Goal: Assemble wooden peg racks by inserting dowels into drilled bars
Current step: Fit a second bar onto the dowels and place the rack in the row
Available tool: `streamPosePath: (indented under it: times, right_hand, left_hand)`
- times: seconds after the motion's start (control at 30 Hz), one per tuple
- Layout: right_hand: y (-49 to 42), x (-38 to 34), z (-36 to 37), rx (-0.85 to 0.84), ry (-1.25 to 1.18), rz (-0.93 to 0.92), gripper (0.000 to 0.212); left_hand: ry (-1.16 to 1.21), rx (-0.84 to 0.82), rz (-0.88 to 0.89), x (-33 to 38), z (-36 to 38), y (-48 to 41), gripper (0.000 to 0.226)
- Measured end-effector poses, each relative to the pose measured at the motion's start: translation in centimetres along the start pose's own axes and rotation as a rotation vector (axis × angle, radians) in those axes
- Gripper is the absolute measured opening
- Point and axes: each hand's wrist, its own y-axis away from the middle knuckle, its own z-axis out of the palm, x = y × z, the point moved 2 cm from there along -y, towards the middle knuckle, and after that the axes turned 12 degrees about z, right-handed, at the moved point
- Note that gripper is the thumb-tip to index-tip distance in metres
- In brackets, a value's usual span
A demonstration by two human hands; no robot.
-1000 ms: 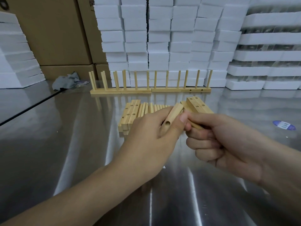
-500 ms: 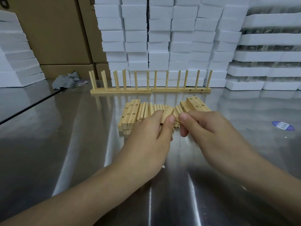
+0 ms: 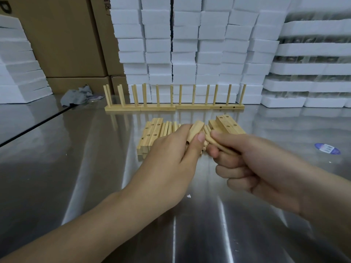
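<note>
A: While your left hand (image 3: 171,158) grips the drilled bar (image 3: 196,129) with thumb and fingers curled round it, over the loose dowels (image 3: 168,128) in the middle of the table (image 3: 76,168), your right hand (image 3: 256,168) pinches one dowel (image 3: 210,141) between thumb and forefinger, with the other fingers curled under. The tip of the dowel is just beside the bar, at its right, and not yet in any hole.

B: Yes, and I judge that this is the aligning step. Your own fingers cover most of the bar, so the holes are hard to see. Turn the bar a little, so that the drilled face looks toward the dowel.

A: Your pinch is near the tip, which is good, because the dowel will wobble less. Bring it straight along the axis of the hole and not slanted; otherwise it may jam or chip the edge.

B: When the tip has found the hole, push with a small twist and let the left hand give the counter-force. Do not press down on the pile below — the round dowels would probably roll.

A: The spare bars (image 3: 152,135) lie in stacks at the left and the right of the pile. The finished racks (image 3: 174,106) stand in a row at the far side, in front of the white foam blocks (image 3: 190,54) — take their upright pegs as your model for depth and straightness.
</note>
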Motion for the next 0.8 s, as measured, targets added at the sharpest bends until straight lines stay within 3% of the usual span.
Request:
streamPosePath:
  times: [0.13,0.23,0.3,0.4,0.5,0.63,0.8]
  right_hand:
    - [-0.8,0.6,-0.2,0.272,0.382,-0.214,0.041]
    - [-0.4,0.9,0.0,0.496,0.814,-0.525,0.026]
    - [-0.1,1.3,0.4,0.573,0.977,-0.607,0.02]
    - [-0.1,2.2,1.0,0.565,0.985,-0.553,0.022]
    - [-0.5,2.8,1.3,0.545,0.887,-0.507,0.026]
    - [-0.8,2.3,1.6,0.554,0.737,-0.576,0.025]
    - [-0.7,1.6,1.1,0.547,0.716,-0.441,0.049]
  left_hand:
    - [-0.019,-0.037,-0.089,-0.6,0.1,0.0,0.03]
    - [-0.053,0.014,-0.07,-0.5,-0.1,-0.2,0.033]
    - [-0.07,0.047,-0.043,-0.4,-0.3,-0.2,0.031]
    - [-0.135,0.001,-0.017,0.0,-0.1,0.2,0.031]
    - [-0.23,-0.012,0.051,1.1,0.5,0.7,0.053]
    - [-0.26,-0.015,0.139,2.2,0.5,0.8,0.062]
    - [-0.261,-0.073,0.187,2.5,0.1,0.5,0.06]
